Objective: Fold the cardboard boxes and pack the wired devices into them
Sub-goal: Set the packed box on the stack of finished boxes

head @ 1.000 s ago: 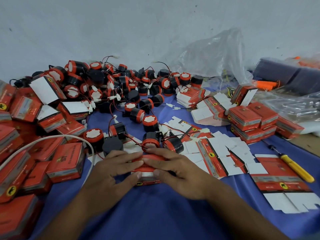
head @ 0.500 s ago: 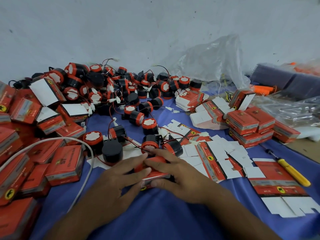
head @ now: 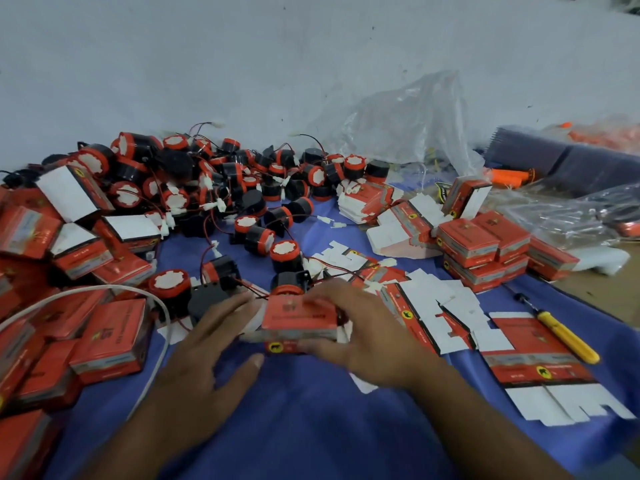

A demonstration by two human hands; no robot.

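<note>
Gripping red box (head: 299,315): right hand (head: 363,341) | left hand (head: 204,362) flat at its left edge

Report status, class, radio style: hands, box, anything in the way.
Left hand open, fingers straight against red box left end. Right hand grips box. Wired device crowds just behind it.
</note>
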